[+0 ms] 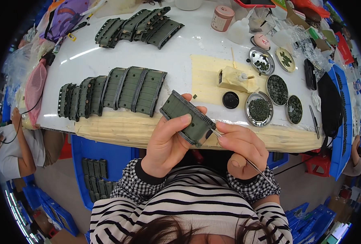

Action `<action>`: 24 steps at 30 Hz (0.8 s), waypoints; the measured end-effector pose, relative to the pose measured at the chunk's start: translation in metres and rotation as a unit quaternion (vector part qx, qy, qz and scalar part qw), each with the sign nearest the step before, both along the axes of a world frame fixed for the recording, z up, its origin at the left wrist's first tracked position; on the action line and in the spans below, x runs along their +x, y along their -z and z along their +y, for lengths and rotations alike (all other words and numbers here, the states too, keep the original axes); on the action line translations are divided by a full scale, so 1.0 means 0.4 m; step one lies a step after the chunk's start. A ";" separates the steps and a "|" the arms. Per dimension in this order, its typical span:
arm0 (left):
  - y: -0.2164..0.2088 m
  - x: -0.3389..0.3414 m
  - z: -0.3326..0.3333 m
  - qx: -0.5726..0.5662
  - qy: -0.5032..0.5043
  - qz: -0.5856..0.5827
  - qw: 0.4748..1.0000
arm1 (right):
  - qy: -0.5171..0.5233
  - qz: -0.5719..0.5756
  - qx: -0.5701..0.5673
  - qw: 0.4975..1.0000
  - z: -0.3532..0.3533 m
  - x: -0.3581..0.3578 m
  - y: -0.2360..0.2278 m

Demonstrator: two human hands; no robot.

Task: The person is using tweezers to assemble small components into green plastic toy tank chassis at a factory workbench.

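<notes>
A dark green curved panel [183, 115] with a ribbed grey edge is gripped between the thumb and fingers of my left hand [161, 148], over the table's front edge. My right hand [244, 148] pinches a pair of metal tweezers [257, 170]. Their tips touch or nearly touch the panel's right end; what they hold, if anything, is too small to make out. A tiny green piece [194, 96] lies on the yellow tape beyond the panel. Several similar curved panels [119, 87] stand in an overlapping row to the left, with another group [142, 26] farther back.
Round dishes of small green pieces [259, 110] [277, 89] stand at the right, near a black round lid [230, 100] and a tape-wrapped block [231, 79]. A pink jar [222, 18] is at the back. Below the table, a blue bin [107, 148] holds more panels. Other people sit at both sides.
</notes>
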State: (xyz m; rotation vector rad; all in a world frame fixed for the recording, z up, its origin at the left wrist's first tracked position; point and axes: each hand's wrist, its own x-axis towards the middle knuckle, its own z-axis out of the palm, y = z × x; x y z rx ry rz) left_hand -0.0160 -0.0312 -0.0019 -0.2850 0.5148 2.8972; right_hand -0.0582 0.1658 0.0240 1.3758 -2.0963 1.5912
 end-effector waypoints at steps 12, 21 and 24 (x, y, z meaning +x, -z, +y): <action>-0.002 -0.001 -0.001 -0.004 0.004 -0.004 1.000 | -0.018 -0.002 0.014 1.000 0.007 -0.006 -0.006; -0.006 0.004 -0.010 -0.042 0.003 0.012 0.999 | 0.223 -0.056 -0.040 0.972 0.105 -0.056 0.017; -0.012 0.003 -0.001 -0.084 -0.001 0.033 0.996 | 0.274 -0.083 0.033 0.957 0.130 -0.100 0.027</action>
